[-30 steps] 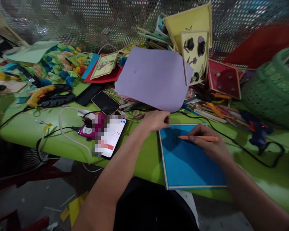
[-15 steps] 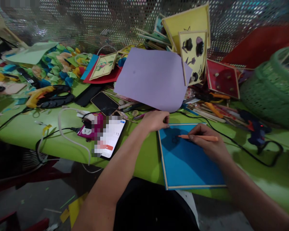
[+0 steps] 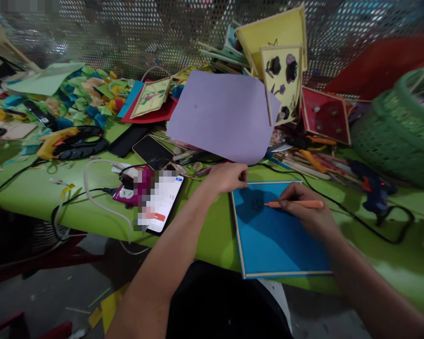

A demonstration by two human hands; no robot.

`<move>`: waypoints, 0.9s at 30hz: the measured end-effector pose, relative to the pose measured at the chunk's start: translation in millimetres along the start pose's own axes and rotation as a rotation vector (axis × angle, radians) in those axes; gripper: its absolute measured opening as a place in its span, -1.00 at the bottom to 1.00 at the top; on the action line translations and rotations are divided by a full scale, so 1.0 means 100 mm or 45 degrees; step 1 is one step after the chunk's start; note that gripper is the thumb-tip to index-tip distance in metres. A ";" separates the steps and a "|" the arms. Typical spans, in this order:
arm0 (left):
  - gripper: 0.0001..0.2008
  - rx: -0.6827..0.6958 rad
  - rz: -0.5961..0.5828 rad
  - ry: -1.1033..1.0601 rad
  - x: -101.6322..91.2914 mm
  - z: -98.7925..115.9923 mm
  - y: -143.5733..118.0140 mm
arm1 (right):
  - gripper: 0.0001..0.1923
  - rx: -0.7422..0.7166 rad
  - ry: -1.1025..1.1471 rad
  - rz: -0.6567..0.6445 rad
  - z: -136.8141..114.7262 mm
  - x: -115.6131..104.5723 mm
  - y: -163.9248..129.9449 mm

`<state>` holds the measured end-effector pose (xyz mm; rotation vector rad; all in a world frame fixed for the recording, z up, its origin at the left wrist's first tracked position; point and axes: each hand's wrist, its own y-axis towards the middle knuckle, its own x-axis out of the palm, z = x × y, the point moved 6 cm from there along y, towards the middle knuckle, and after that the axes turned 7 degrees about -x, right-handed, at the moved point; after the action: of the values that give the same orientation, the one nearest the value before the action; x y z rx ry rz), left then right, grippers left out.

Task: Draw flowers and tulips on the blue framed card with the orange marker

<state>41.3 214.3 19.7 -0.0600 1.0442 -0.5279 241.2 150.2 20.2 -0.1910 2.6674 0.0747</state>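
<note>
A blue board [image 3: 282, 240] edged with thin pale wooden strips lies flat on the green table in front of me. My right hand [image 3: 305, 207] is closed around an orange pen [image 3: 309, 204]. The pen's tip points left, at or just above the board, beside a small dark flower-like drawing [image 3: 257, 203]. At the board's upper left corner, my left hand [image 3: 229, 177] has its fingers curled in, with the thumb at the corner. Its shadow falls over the drawing.
A lit phone [image 3: 164, 207] and a magenta power socket [image 3: 132, 188] lie left. Behind are purple paper [image 3: 221, 113], framed pictures [image 3: 282, 84] and paper scraps [image 3: 88, 94]. At right are a blue glue gun [image 3: 372, 186], its black cord and a green basket [image 3: 385, 136].
The pen tip has shifted slightly right and down, off the small drawing to its right side. My left hand and the board stay where they were.
</note>
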 end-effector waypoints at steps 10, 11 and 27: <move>-0.82 -0.008 0.004 0.003 0.00 -0.01 0.00 | -0.83 0.015 -0.032 -0.042 -0.01 0.02 0.00; -0.82 -0.010 0.002 0.002 0.00 0.00 0.00 | -0.82 0.012 -0.035 -0.046 -0.01 0.02 0.00; -0.82 -0.017 -0.003 0.000 0.00 0.00 0.00 | -0.87 0.007 -0.014 -0.080 0.10 0.01 0.00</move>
<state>41.2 214.4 19.0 -0.0728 1.0481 -0.5233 244.7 150.8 10.9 -0.2719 2.6478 0.0479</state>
